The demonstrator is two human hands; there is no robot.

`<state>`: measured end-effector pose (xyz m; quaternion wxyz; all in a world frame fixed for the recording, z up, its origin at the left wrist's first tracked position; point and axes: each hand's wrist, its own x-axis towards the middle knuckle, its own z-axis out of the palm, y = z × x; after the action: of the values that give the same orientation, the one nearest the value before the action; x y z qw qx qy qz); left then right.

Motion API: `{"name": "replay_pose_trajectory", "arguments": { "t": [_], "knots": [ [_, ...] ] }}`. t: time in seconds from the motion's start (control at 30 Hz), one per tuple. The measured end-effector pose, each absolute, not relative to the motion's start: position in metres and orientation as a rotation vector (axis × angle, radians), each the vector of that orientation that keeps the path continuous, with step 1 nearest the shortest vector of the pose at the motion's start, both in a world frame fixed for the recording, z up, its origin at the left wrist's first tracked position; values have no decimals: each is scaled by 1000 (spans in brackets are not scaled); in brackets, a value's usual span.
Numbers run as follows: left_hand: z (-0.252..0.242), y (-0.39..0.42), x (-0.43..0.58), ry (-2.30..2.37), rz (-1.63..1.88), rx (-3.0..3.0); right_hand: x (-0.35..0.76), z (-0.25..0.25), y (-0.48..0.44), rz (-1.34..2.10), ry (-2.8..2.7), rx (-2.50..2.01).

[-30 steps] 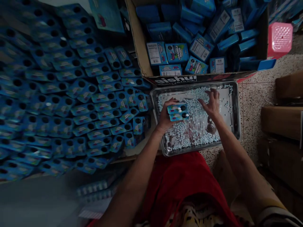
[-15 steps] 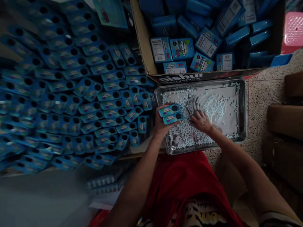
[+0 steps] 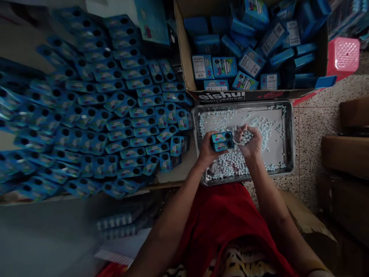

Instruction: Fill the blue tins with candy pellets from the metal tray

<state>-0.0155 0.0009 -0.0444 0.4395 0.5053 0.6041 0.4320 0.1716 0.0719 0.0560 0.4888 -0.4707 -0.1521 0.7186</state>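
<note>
Two blue candy tins [image 3: 221,141] sit side by side in my left hand [image 3: 206,151], their round dark holes facing up. My right hand [image 3: 251,143] is turned palm up, its fingers cupped round a heap of small pale candies [image 3: 245,137]. It is just right of the tins, above a metal tray [image 3: 290,138]. More loose pale candies [image 3: 230,163] lie spread over the tray, thickest along its near left part.
Left of the tray, many blue tins [image 3: 144,131] with dark holes stand in rows on a table. Behind the tray is a cardboard box [image 3: 184,73] full of blue tins. A pink stool [image 3: 344,57] and brown cartons [image 3: 343,154] are at the right.
My right hand has lifted out of the loose candies and turned palm up with a handful. My left hand has brought the two tins rightward, close to it. The view has shifted slightly.
</note>
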Motion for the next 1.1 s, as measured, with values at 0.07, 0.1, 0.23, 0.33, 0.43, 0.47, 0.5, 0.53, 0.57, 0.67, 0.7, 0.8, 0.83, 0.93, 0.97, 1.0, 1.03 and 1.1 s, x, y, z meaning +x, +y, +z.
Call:
{"name": "replay_pose_trajectory", "arguments": {
  "t": [0.07,0.1,0.23,0.33,0.43,0.47,0.5,0.53,0.57,0.67,0.7,0.8,0.83,0.93,0.97,1.0,1.03,1.1],
  "knots": [
    [-40,1,-16,1492,1043,1263,155,67,78,1716,-417,-1093],
    [-38,0,-16,1490,1029,1257,149,71,80,1697,-465,-1092],
    [-35,-1,-18,1477,959,1245,136,71,86,1623,-623,-1097],
    [-37,0,-19,1480,960,1236,138,66,83,1601,-705,-1079],
    [-42,2,-18,1504,1017,1184,142,63,72,1593,-793,-1106],
    [-44,3,-17,1508,1034,1163,142,64,68,1596,-810,-1118],
    [-46,4,-16,1511,1046,1145,142,64,63,1604,-828,-1126],
    [-48,5,-14,1512,1053,1133,142,65,58,1618,-850,-1130],
    [-50,6,-12,1513,1053,1131,142,66,53,1636,-881,-1132],
    [-53,9,-6,1462,1084,1086,152,67,43,1619,-1028,-1151],
    [-54,10,-6,1420,1101,1050,162,65,40,1560,-1097,-1187],
    [-55,15,-9,1303,1144,943,221,52,29,1211,-1438,-1489],
    [-55,16,-12,1290,1150,926,248,45,23,1051,-1612,-1644],
    [-51,19,-25,1277,1153,910,327,22,3,716,-2201,-1949],
    [-49,18,-31,1289,1158,913,346,14,-4,684,-2371,-1964],
    [-46,17,-36,1314,1170,915,359,7,-10,657,-2503,-1961],
    [-43,16,-42,1352,1186,917,365,1,-15,661,-2616,-1915],
    [-35,11,-54,1452,1220,932,356,-10,-20,734,-2798,-1710]
  ]
}}
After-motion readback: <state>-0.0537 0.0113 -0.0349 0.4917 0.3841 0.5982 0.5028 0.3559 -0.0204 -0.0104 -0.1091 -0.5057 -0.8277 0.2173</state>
